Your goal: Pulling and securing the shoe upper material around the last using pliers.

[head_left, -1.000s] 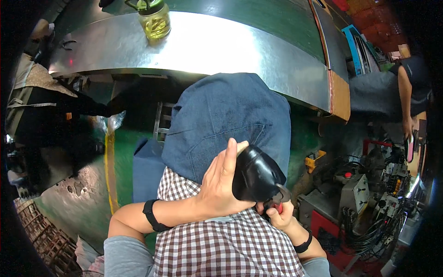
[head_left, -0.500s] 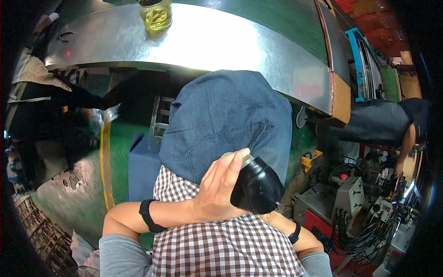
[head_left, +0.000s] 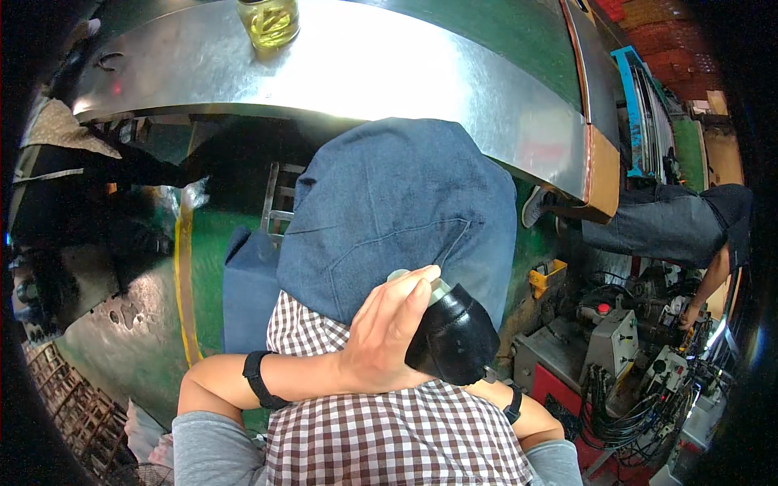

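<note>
A rounded, shiny black leather piece (head_left: pixel 455 338) with a seam around it is held over my lap. It looks like part of a shoe fitted over a pale green form (head_left: pixel 440 288), which shows at its upper end. My left hand (head_left: pixel 387 328) grips it from the left, fingers stretched along its side toward the pale end. Behind the lower right of the black piece, my right forearm (head_left: pixel 489 394) comes in; the right hand is mostly hidden there. A small metallic bit (head_left: pixel 489 374) pokes out beside it, too small to name. Dark blue cloth (head_left: pixel 381 194) covers my knees.
A shiny metal bench (head_left: pixel 194 77) runs across in front, bearing a jar of yellow liquid (head_left: pixel 271 28). To the right are a grey machine (head_left: pixel 612 348) with cables, a yellow bin (head_left: pixel 549 278) and a co-worker's arm (head_left: pixel 710 287). A yellow floor line (head_left: pixel 185 283) lies left.
The black piece has tilted slightly, and the bit of my right hand seen at its lower edge is now mostly hidden. My left hand keeps its hold. The co-worker's hand has moved slightly.
</note>
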`<state>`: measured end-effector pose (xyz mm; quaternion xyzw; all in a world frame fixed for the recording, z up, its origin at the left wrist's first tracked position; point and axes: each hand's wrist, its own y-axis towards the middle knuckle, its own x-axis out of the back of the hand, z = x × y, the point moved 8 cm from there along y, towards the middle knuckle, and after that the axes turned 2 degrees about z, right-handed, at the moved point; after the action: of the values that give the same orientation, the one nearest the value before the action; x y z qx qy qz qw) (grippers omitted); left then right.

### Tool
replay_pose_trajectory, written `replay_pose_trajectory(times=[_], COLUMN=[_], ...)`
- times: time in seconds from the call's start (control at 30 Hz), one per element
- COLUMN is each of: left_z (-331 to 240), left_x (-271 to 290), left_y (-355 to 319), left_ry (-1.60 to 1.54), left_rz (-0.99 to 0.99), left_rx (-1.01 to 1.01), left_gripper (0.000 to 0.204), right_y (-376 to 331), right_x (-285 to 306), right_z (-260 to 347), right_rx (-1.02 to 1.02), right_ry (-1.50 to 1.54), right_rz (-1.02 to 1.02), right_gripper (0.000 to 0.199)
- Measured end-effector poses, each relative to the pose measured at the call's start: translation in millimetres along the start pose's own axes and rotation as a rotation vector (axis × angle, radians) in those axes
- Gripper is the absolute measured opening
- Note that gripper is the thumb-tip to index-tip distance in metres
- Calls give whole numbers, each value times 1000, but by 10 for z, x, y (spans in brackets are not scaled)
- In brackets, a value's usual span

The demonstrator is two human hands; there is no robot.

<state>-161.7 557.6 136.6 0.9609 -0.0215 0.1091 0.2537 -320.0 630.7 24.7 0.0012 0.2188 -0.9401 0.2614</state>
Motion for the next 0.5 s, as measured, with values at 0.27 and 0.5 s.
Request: replay_pose_trajectory(times=[0.27,0.5], left_z=[-18,587], left_x=[15,184], left_y=[10,209], left_ry=[14,-185], left_rz=[20,189], left_rx=[19,618], left_gripper=[118,123], right_y=[40,224], right_x=[-88,124], right_z=[11,788], right_rx=[-63,25], right_ry=[400,15], right_rz=[36,16], right_gripper=[45,50])
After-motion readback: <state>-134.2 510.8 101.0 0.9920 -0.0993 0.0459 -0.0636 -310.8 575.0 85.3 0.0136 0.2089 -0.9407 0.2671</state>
